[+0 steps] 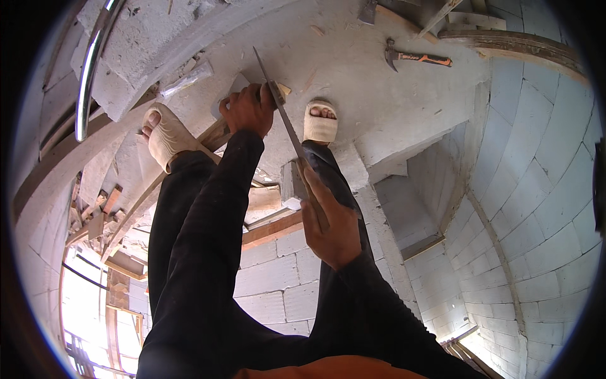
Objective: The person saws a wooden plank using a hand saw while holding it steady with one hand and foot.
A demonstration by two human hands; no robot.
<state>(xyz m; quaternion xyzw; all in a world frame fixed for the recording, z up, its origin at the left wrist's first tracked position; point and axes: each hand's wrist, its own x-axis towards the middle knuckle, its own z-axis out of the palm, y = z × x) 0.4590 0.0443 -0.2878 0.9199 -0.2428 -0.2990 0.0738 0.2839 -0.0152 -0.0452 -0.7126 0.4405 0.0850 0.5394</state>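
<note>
Hands first: the right hand [334, 224] was closed round the handle end of a handsaw [289, 129], the grip mostly hidden behind the fingers and palm. The blade ran up and slightly left from that fist, narrowing to a tip over the concrete floor [360, 82], and its teeth were too fine to make out. The left hand [248, 108] lay just left of the blade, fingers bent; whether they pinched something or only pressed down could not be told, since their undersides were out of sight. A brown wooden strip [214, 135] came out below that hand towards the left sandal [169, 136], and a pale wood end [285, 90] peeped out right of the blade; whether the two were one piece was unclear. The right sandal [320, 121] stood to the right of the saw. Farther off lay a claw hammer [420, 59] with an orange-and-black handle, and a hatchet head [367, 12] at the top rim. A shiny metal tube [95, 69], upper left, was cut off by the picture's edge.
</note>
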